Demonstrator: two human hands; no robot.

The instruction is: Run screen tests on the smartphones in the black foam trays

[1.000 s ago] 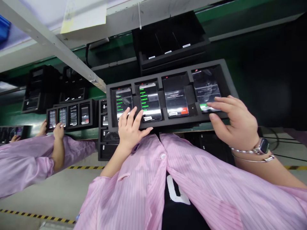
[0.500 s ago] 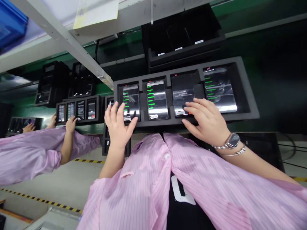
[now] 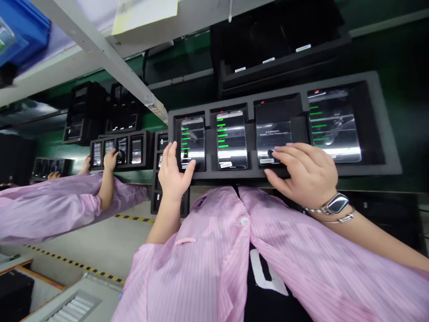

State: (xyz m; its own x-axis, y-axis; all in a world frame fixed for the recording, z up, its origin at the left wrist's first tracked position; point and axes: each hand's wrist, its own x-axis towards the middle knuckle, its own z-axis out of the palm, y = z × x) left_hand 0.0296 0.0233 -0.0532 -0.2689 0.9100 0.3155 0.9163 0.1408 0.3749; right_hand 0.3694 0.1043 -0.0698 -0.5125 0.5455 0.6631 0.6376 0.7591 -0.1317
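A black foam tray [image 3: 385,134] in front of me holds several phones with lit screens. My left hand [image 3: 172,174] rests at the tray's left end, fingers spread, thumb on the bottom of the leftmost phone [image 3: 192,143]. My right hand [image 3: 306,172], with a watch and bracelet on the wrist, lies with fingers stretched over the lower edge of the third phone [image 3: 273,132]. The second phone [image 3: 231,138] and the fourth phone [image 3: 333,125] show green text lines and are untouched.
Another black tray [image 3: 284,49] stands behind mine. At the left a co-worker in a pink coat has a hand [image 3: 110,158] on a similar tray of phones [image 3: 120,150]. A metal shelf rail [image 3: 100,53] and a blue bin [image 3: 20,31] sit at the upper left.
My right hand has slid left from the fourth phone to the third phone. My left hand has moved from between the first two phones to the tray's left end. The view has drifted left.
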